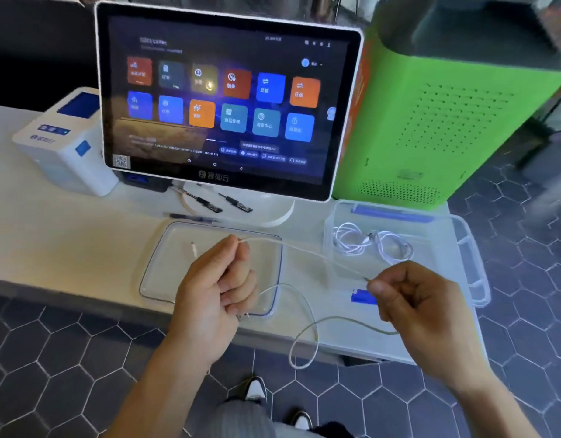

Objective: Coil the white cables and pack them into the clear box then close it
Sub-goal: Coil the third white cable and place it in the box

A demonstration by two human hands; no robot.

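On the white countertop (67,248), in front of a white-framed touchscreen terminal (228,102) showing coloured app tiles, a clear plastic lid with a blue seal line (165,263) lies flat. To its right stands the clear plastic storage box with blue latches (468,248), open at the top; its near blue latch (362,296) shows just beside the right hand. Coiled white cables (372,243) already lie loosely on the box floor.

Left hand (219,289): held above the lid, fingers curled inward, thumb and forefinger pinched on a thin white cable (304,251). A short free end with a plug (193,249) sticks up to the left of this hand.

Right hand (421,298): held above the counter's front edge, near the box's front wall, fingers closed to a pinch on the same cable. Between the two hands the cable runs taut in a straight line, sloping down to the right.

Below the hands, the slack of the cable hangs in a loose loop (302,343) past the counter edge, over the dark hexagon-tiled floor (67,358).

Other items noted: a white and blue receipt printer (64,143) at the left of the terminal; a green perforated cabinet (437,121) behind the box; a dark pen (190,218) and two black connector leads (219,202) near the terminal's round base. The person's shoes (257,388) are visible at the bottom edge.
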